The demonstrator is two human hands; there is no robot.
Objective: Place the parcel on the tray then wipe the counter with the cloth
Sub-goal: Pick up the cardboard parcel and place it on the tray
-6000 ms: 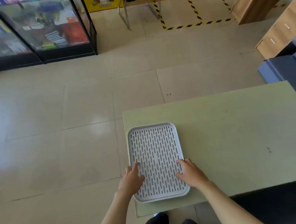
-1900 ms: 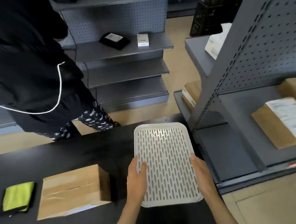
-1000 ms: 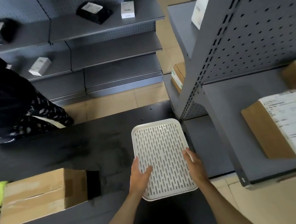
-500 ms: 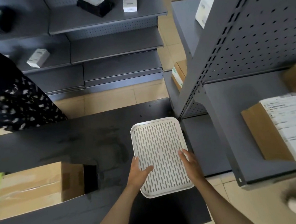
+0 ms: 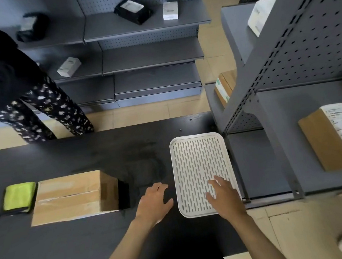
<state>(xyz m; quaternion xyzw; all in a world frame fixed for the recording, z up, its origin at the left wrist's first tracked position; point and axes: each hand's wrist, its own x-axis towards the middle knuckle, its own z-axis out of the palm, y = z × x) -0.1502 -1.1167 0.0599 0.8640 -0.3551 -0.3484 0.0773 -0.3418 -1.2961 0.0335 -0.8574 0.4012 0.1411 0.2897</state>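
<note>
A white slotted tray lies flat at the right end of the black counter. My right hand hovers open over the tray's near right corner. My left hand is open above the counter, just left of the tray, holding nothing. A brown cardboard parcel sealed with tape sits on the counter to the left. A folded lime-green cloth lies against the parcel's left side.
Grey metal shelving stands hard against the counter's right end, with labelled parcels on it. More shelves with small boxes line the far wall. A person in dark patterned trousers stands beyond the counter at left.
Both hands have let go of the tray, which now rests on the counter. My left hand has moved off it to the left. The view has swung left, showing the cloth.
</note>
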